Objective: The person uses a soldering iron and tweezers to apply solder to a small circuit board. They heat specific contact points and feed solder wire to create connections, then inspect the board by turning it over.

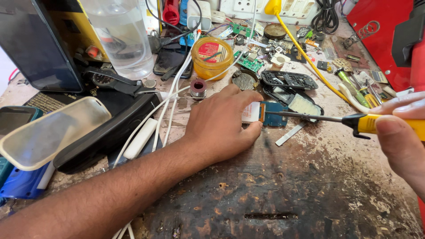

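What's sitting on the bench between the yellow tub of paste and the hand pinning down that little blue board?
In the head view, between the yellow tub and the left hand lie white cables and a small solder spool.

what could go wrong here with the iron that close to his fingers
1. The iron tip sits on the small blue board that the left hand pins by thumb and fingers; a slip could burn them.
2. The board is held only by fingertips, so it may shift under the tip.
3. White cables lie beside the left hand; a stray sweep of the iron could likely scorch them.
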